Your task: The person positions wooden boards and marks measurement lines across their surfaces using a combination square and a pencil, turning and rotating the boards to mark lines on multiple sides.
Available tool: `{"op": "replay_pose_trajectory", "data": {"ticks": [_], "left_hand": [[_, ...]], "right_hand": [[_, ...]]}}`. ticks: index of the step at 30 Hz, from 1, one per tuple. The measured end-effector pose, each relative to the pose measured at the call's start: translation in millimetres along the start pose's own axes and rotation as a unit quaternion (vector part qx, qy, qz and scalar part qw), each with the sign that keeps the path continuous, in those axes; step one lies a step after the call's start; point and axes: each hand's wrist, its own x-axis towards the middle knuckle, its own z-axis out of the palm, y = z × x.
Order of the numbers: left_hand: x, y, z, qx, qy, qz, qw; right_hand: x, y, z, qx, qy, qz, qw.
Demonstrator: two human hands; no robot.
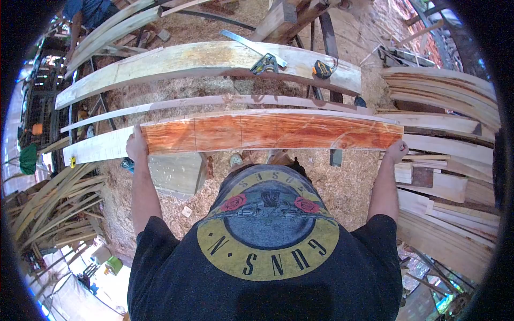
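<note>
A reddish-orange wooden board [267, 131] lies crosswise in front of me, with thin dark lines drawn across its face. My left hand [137, 145] is closed around its left end, thumb on top and fingers mostly hidden. At the lower right corner, my right hand [397, 151] is curled closed on the board's edge. A pale plank [99, 146] extends out to the left of the board, with a small yellow object [73, 161] at its end. Just beyond runs a narrow pale strip of wood [214, 103].
Farther off, a thick curved beam [176, 60] carries a metal ruler [243, 43], a square-like tool [266, 64] and a tape measure [323, 69]. Planks [444, 85] are stacked at right; offcut strips [53, 203] are piled at left. A wooden block [176, 174] stands below. Another person's arm [77, 24] shows upper left.
</note>
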Motion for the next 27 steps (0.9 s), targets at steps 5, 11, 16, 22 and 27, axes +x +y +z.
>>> {"op": "replay_pose_trajectory", "data": {"ticks": [5, 11, 16, 22, 27], "left_hand": [[10.9, -13.4, 10.6, 0.0, -0.004, 0.032, 0.999], [1.3, -1.3, -3.4, -0.04, -0.03, -0.042, 0.998], [3.4, -1.6, -1.6, -0.005, -0.017, -0.036, 0.999], [2.3, -3.6, -0.8, -0.027, -0.009, -0.049, 0.998], [0.3, -5.4, -0.1, -0.052, 0.003, -0.052, 0.997]], "right_hand": [[12.5, 15.3, 7.7, 0.02, -0.01, -0.034, 0.999], [10.1, -29.4, -26.7, -0.105, 0.113, -0.321, 0.934], [-93.4, -178.1, -26.2, 0.319, -0.362, -0.241, 0.842], [-328.4, -299.2, -10.6, 0.296, -0.803, -0.106, 0.506], [-441.8, -352.0, -6.3, 0.207, -0.89, -0.103, 0.393]]}}
